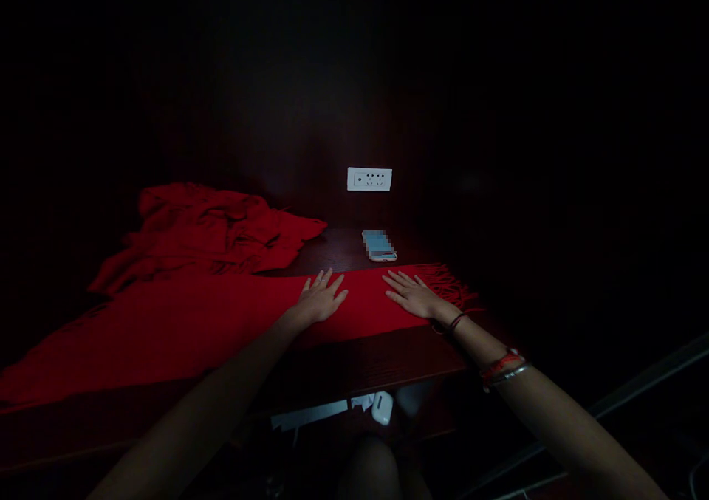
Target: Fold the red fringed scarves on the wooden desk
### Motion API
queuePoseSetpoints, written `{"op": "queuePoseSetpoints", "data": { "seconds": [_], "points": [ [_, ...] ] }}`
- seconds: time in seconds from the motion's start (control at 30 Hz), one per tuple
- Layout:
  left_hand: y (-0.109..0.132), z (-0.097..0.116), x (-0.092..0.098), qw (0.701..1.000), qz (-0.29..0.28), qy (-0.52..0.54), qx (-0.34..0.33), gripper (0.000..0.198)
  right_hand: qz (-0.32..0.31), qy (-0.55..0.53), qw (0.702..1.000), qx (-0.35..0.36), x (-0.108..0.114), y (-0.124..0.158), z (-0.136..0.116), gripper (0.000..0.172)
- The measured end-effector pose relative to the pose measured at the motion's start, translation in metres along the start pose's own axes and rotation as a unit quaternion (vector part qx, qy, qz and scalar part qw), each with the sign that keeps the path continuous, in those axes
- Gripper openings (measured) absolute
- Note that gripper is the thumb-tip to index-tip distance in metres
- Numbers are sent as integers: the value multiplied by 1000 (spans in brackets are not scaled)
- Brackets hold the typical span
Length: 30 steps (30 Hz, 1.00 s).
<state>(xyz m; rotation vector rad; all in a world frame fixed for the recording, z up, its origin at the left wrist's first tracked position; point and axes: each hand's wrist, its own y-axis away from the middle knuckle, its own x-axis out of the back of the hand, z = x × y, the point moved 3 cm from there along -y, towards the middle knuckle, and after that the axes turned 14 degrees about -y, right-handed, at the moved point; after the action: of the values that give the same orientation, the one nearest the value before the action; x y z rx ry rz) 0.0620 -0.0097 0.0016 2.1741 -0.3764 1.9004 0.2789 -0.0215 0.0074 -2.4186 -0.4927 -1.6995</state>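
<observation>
A red scarf [221, 315] with a fringed right end lies spread along a dark wooden desk. Flat on its right half rests my left hand [320, 298], fingers apart and a ring on one of them. My right hand [410, 295] also presses on the cloth, close to the fringe, with its fingers spread. Between the two hands the fabric looks smooth. Farther left, the scarf runs into a crumpled heap of red cloth [221, 227]; whether both are one piece I cannot tell.
Behind the scarf lies a phone [379, 245], its screen blurred out. A white power socket [369, 179] is on the dark back wall. Below the desk's front edge are a white earphone case [382, 408] and some pale papers [313, 414]. The surroundings are very dim.
</observation>
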Motion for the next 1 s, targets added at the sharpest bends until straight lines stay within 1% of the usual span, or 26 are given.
{"op": "queuePoseSetpoints", "data": {
  "seconds": [0.03, 0.07, 0.1, 0.13, 0.2, 0.27, 0.3, 0.33, 0.37, 0.43, 0.53, 0.57, 0.6, 0.63, 0.67, 0.73, 0.8, 0.83, 0.87, 0.9, 0.93, 1.0],
  "points": [
    [0, -1, 0, 1000, 2, 2, 9, 54, 9, 1, 1000, -24, 3, 1, 5, 57],
    [-1, -2, 0, 1000, 4, 3, 18, 54, 22, -1, 999, -39, 6, 2, 5, 57],
    [-2, -2, -1, 1000, 5, 2, 26, 53, 38, -6, 998, -40, 7, 3, -1, 57],
    [-3, -2, -1, 1000, 4, 2, 30, 53, 53, -14, 998, -27, 6, 4, -12, 57],
    [-4, -2, -2, 1000, 2, 4, 27, 52, 74, -40, 996, 35, -2, 5, -45, 59],
    [-2, -4, -2, 1000, 7, 6, 27, 51, 59, -62, 993, 76, -14, 6, -77, 62],
    [1, -6, -2, 999, 11, 4, 33, 51, 46, -63, 994, 78, -21, 6, -86, 64],
    [6, -9, -2, 999, 14, 0, 41, 50, 36, -59, 995, 75, -26, 7, -91, 64],
    [13, -14, -2, 999, 16, -8, 47, 50, 27, -53, 996, 67, -29, 8, -89, 64],
    [31, -23, 1, 998, 21, -29, 53, 50, 20, -35, 998, 41, -29, 9, -73, 61],
    [61, -34, 8, 997, 37, -57, 34, 50, 29, -14, 999, -33, -17, 12, -38, 57],
    [70, -36, 10, 997, 43, -64, 27, 50, 37, -10, 998, -56, -12, 13, -33, 58],
    [77, -37, 11, 996, 46, -71, 21, 49, 47, -10, 997, -67, -9, 13, -34, 59],
    [82, -38, 11, 996, 44, -77, 19, 47, 59, -14, 996, -63, -6, 12, -41, 60],
    [85, -39, 10, 996, 39, -81, 21, 46, 69, -22, 996, -45, -7, 12, -55, 61],
    [88, -39, 5, 995, 32, -86, 24, 45, 82, -46, 995, 20, -14, 9, -93, 64],
    [87, -40, -2, 996, 30, -88, 14, 44, 73, -62, 993, 74, -29, 6, -131, 65],
    [87, -40, -5, 995, 31, -89, 6, 43, 56, -64, 993, 87, -37, 5, -144, 65],
    [86, -41, -7, 995, 35, -90, 2, 44, 41, -62, 993, 93, -44, 4, -152, 64],
    [86, -42, -8, 995, 37, -90, 3, 44, 30, -58, 994, 92, -48, 4, -154, 63],
    [86, -43, -9, 995, 39, -88, 6, 45, 19, -53, 995, 85, -50, 4, -150, 61],
    [86, -44, -9, 996, 45, -79, 15, 46, 10, -38, 997, 59, -47, 7, -126, 59]
  ]
}}
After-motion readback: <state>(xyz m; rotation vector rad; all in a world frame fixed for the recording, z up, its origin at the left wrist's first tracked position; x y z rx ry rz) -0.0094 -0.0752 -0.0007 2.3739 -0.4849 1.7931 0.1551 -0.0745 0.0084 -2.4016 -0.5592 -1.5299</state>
